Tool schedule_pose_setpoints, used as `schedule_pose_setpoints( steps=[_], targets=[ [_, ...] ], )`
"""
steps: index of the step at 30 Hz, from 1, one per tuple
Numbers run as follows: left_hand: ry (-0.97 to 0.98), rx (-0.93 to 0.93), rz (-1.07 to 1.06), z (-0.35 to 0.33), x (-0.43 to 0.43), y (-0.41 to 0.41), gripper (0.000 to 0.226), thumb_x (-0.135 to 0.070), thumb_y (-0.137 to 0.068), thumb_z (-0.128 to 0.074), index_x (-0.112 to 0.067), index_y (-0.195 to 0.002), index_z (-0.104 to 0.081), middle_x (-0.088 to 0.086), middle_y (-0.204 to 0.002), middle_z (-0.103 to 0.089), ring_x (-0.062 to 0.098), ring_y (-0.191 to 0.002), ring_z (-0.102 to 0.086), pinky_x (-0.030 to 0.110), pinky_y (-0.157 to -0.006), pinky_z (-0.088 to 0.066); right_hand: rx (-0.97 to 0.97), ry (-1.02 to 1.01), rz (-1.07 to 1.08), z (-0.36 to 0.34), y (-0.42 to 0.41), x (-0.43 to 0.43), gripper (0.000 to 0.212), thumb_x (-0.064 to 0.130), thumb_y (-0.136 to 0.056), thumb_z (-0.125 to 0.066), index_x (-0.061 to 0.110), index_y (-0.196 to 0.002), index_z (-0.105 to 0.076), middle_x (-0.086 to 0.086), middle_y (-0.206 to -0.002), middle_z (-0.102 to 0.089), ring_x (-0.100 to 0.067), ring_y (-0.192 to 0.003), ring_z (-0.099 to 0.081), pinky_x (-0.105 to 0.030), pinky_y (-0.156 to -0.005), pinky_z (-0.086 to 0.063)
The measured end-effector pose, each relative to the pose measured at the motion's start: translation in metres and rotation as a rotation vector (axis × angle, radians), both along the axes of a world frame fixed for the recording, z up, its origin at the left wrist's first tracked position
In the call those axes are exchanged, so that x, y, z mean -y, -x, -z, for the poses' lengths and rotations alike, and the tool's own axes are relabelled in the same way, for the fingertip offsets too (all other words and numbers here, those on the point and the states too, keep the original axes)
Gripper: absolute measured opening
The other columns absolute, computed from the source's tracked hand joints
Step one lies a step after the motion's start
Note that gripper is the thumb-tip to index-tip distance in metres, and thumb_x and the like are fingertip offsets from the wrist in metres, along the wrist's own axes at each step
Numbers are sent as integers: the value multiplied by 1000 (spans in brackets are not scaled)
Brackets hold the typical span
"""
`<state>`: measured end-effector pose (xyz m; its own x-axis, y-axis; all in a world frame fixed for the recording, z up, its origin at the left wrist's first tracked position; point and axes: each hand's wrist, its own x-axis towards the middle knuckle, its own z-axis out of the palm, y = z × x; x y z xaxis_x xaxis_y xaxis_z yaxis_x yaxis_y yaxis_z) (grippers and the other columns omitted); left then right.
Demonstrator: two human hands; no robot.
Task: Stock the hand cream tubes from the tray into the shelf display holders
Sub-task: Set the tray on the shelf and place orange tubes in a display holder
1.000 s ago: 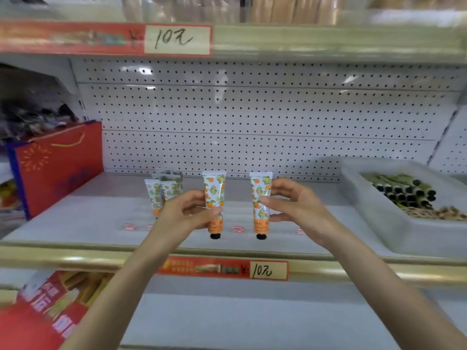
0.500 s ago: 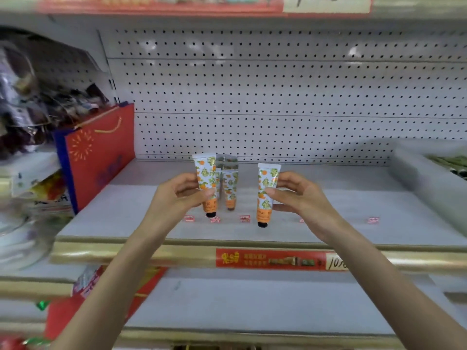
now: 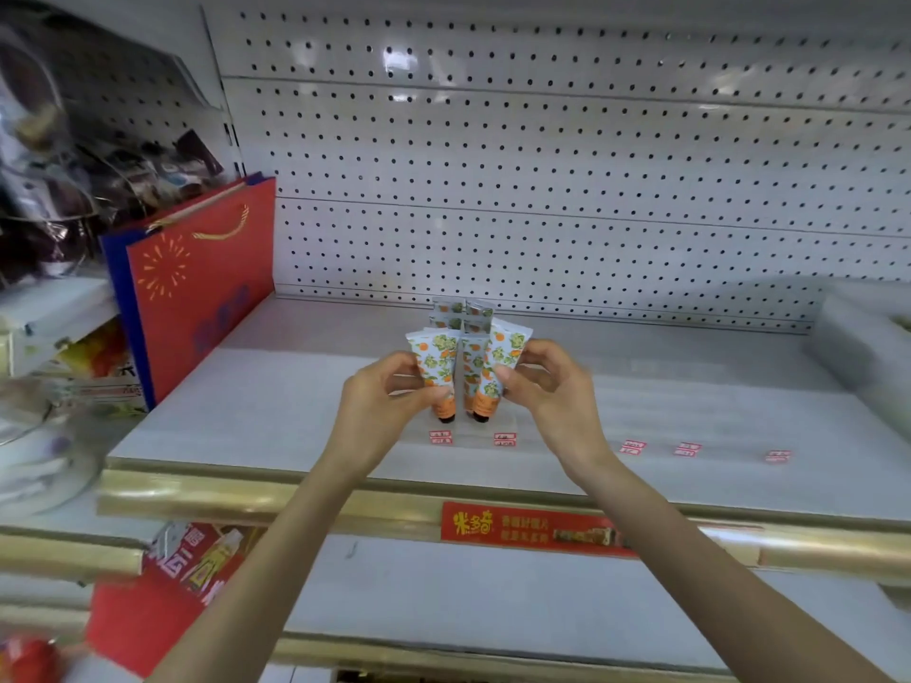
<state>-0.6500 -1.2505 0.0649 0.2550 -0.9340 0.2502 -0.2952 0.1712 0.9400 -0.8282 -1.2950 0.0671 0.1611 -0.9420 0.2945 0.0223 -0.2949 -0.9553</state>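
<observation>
Work from the shelf (image 3: 276, 426) inward. The display holders are clear and hard to make out, so steer by the row of tubes (image 3: 463, 313) already standing near the middle and by the small red labels (image 3: 440, 437) along the front. The tray (image 3: 858, 347) sits well apart at the far right edge, mostly out of view.

Your left hand (image 3: 379, 411) and right hand (image 3: 552, 391) are raised side by side over the shelf, arms reaching forward and palms turned toward each other. Each grips one hand cream tube, cap down. The left tube (image 3: 434, 357) is close to upright. The right tube (image 3: 510, 345) leans with its flat crimped end out to the right. Straighten it before you lower it, or the cap will likely miss its slot.

Set the tubes just in front of the standing row, one lane each, printed faces forward. Your fingers (image 3: 508, 377) pinch mid-body. Slide the pinch higher so the caps seat without your knuckles nudging the neighbours, and let go only once each tube stands by itself.
</observation>
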Motion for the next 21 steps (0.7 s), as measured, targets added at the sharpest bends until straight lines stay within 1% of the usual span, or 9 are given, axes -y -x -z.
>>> schedule_pose_setpoints(
  steps=[2,4,5,7,9,11,13,15,21],
  targets=[
    [6,-5,-2,4,2,3,22,-8,-74,-75,-15,-92,-67,-9,-86,-70,-1,-78,-64,11,-61,-47,-36,15,23,5,-2,2,19,12,-80,-71,24,-92,-61,8,-92,-66,-14,-89,-65,-40,-80,-56],
    [11,-2,-12,7,3,5,22,-7,-74,-75,-16,-93,-66,-10,-85,-69,-5,-76,-63,8,-54,-44,-49,26,32,10,-3,3,21,13,-80,-72,25,-91,-59,11,-91,-65,-7,-86,-64,-35,-80,-56],
    [14,-1,-10,9,4,5,23,-7,-74,-75,-16,-94,-66,-10,-85,-70,-4,-76,-63,8,-56,-45,-51,34,31,12,-4,3,21,13,-80,-72,24,-91,-58,12,-90,-64,-3,-84,-63,-30,-79,-55],
    [14,6,2,14,5,5,25,-6,-73,-75,-16,-95,-66,-9,-87,-70,-1,-78,-64,10,-66,-48,-59,49,20,14,-6,4,21,12,-79,-72,23,-89,-57,12,-90,-64,2,-81,-62,-22,-77,-52],
    [12,15,9,17,5,5,26,-6,-74,-75,-17,-95,-65,-9,-88,-70,0,-78,-65,11,-70,-49,-70,58,9,16,-8,5,22,12,-79,-73,24,-87,-57,10,-91,-64,1,-82,-63,-22,-77,-52],
    [19,20,4,19,6,3,27,-4,-74,-75,-18,-94,-64,-9,-88,-70,0,-77,-65,11,-70,-50,-73,61,-3,18,-10,6,23,11,-78,-73,25,-86,-56,10,-90,-64,1,-81,-62,-21,-77,-52],
    [22,26,0,21,6,1,27,-4,-74,-74,-20,-93,-64,-10,-88,-70,1,-77,-65,12,-70,-50,-87,61,-16,20,-11,6,24,11,-79,-73,26,-85,-55,11,-90,-64,3,-80,-62,-17,-75,-50],
    [18,32,4,23,5,1,28,-3,-75,-74,-22,-93,-64,-11,-88,-69,1,-78,-64,12,-70,-50,-107,58,-23,24,-11,6,23,12,-79,-72,26,-86,-55,11,-91,-64,3,-82,-62,-16,-74,-49],
    [9,30,13,24,6,3,29,-3,-77,-71,-20,-99,-64,-13,-90,-68,-3,-78,-63,10,-69,-49,-135,59,-50,29,-8,6,21,13,-81,-71,26,-89,-56,12,-94,-64,0,-88,-63,-18,-78,-51]
  ],
)
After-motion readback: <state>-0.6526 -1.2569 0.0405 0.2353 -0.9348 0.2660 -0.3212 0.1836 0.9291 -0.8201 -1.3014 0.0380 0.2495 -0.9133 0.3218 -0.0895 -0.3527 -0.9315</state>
